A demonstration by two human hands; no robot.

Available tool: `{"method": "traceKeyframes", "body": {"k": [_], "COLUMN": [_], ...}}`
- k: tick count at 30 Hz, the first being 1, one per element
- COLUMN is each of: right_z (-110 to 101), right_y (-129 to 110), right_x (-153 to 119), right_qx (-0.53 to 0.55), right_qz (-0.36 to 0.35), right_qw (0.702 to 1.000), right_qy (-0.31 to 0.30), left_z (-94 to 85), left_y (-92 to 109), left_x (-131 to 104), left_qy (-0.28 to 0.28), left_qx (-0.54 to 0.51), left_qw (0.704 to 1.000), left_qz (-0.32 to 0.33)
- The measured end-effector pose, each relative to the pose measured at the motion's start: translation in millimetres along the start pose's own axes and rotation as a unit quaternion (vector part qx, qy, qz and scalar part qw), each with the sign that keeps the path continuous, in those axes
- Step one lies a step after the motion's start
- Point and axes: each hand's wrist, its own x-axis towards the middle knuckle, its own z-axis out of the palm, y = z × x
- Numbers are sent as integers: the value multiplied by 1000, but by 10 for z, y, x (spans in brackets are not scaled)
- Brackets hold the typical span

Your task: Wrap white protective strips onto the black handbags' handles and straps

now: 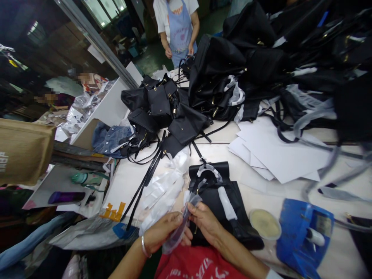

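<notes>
My left hand, with a bracelet at its wrist, is closed on a strip of translucent plastic wrap near the table's front edge. Just right of it, my right hand pinches the upper part of the same strip between thumb and fingers. A black bag lies on the table beneath and beyond my right hand. White wrapping covers its top handle and part of a strap. Whether a strap runs inside the held plastic is hard to tell.
Black bags are heaped at the back. White sheets lie at the right, near a blue plastic holder and a round tub. White strips and black straps lie left. A person in an apron stands across the table.
</notes>
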Motion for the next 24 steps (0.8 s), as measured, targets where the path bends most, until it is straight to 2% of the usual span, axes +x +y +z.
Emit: {"method": "traceKeyframes", "body": {"k": [1,3,5,6,8,9,10,11,12,14,15,18,21,24], "right_z": [1,-3,-23,-39,-80,-99,-115,-127,-134,-136,-134,-136,-163,-188], "right_y": [-19,-45,-39,-23,27,55,80,99,111,113,106,67,25,-7], "right_x": [3,14,33,46,78,96,113,128,141,156,158,154,151,164], "right_qx": [-10,-29,-45,-55,-74,-79,-77,-67,-53,-29,-24,-39,-82,-87], "right_qz": [-8,-14,-12,-13,-20,-21,-19,-13,-6,-1,-1,-13,-24,-29], "right_qw": [1000,999,999,997,992,990,988,988,989,992,993,995,992,988], "right_qy": [0,6,26,46,96,118,133,138,137,124,115,95,94,122], "left_z": [-25,-59,-68,-66,-58,-54,-51,-49,-48,-45,-41,-21,-3,-28], "left_y": [43,78,60,41,1,-15,-28,-36,-39,-33,-26,-5,-7,-19], "left_x": [47,142,204,214,195,175,155,142,140,176,212,353,454,468], "left_qy": [-15,-23,25,73,183,218,229,213,179,99,72,73,109,125], "left_qx": [-20,7,114,193,355,410,434,424,382,250,191,128,153,162], "left_qw": [1000,1000,993,978,916,885,870,880,906,963,978,986,978,976], "left_qz": [-2,3,20,29,37,37,36,33,31,33,38,73,87,70]}}
